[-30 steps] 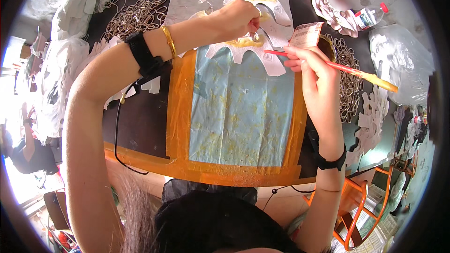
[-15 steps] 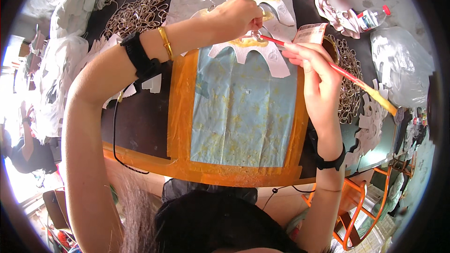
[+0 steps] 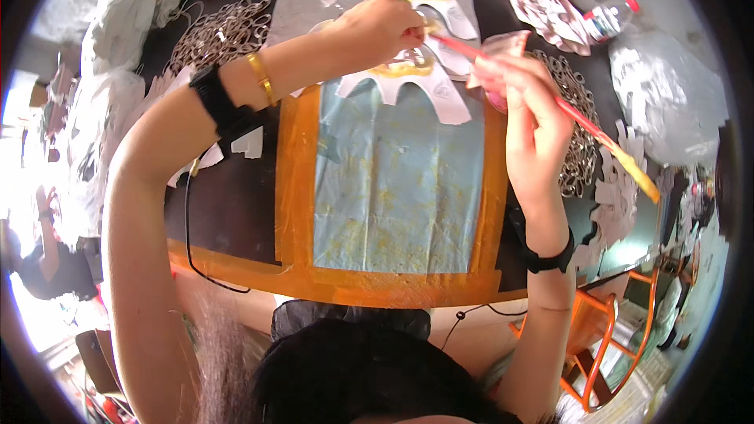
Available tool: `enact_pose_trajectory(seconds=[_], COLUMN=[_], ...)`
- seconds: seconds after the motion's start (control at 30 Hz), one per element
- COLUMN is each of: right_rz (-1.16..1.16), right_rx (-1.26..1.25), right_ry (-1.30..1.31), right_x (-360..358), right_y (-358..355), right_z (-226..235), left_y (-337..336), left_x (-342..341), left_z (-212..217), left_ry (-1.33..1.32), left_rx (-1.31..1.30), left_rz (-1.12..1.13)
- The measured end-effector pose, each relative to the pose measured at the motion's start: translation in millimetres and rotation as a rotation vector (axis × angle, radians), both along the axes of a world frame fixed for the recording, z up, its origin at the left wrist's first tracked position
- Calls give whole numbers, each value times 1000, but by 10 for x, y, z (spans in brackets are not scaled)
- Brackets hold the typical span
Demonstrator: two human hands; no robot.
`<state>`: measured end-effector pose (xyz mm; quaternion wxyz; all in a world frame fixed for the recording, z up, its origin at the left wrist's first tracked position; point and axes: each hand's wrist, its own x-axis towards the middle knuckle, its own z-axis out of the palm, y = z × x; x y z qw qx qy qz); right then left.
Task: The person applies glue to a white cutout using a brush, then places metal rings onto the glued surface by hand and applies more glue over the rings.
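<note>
My left hand (image 3: 385, 27) reaches over the white cut-out pieces, its fingers curled and pinched; what they hold, if anything, is hidden. My right hand (image 3: 534, 102) grips a slim red stick (image 3: 585, 122) whose near end is coated yellow. The stick's far tip points at my left fingertips, slightly blurred. Below them lies the nearest white scalloped piece (image 3: 444, 102), with a yellow glue-like smear and a metal ring (image 3: 414, 55) along its upper edge. Another white scalloped piece (image 3: 452, 12) farther back carries several metal rings on a yellow strip.
A pale blue sheet (image 3: 393, 188) edged with orange tape covers the table's middle. Heaps of metal rings lie left (image 3: 224, 35) and right (image 3: 577, 86). At the right are a clear plastic bag (image 3: 660, 102), a bottle (image 3: 609, 20) and an orange-framed stool (image 3: 605, 322).
The stick's far tip has moved away from the ring on the nearest piece, up toward my left fingers. My left hand stays closed over the pieces. The whole view has shifted slightly.
</note>
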<state>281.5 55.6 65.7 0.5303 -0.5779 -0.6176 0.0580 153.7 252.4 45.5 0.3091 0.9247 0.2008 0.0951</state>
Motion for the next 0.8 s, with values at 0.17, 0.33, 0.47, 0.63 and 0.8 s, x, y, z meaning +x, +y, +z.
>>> enact_pose_trajectory(seconds=[0.17,0.33,0.47,0.63,0.8], right_rz=[82,6,16,-249,181], right_rx=[440,681,778,626,240], right_ry=[238,336,285,383,281], right_x=[141,403,587,393,538], right_y=[1,-396,-455,-505,-432], right_z=[380,939,959,1101,878], left_y=[-373,-1074,-1394,-1580,-1640], left_x=[-9,405,799,995,628], left_z=[155,120,-47,-296,-66], left_ry=[-111,-137,-193,-173,-249], left_rx=[187,310,630,798,728], left_rz=[-225,-492,-583,-519,-557])
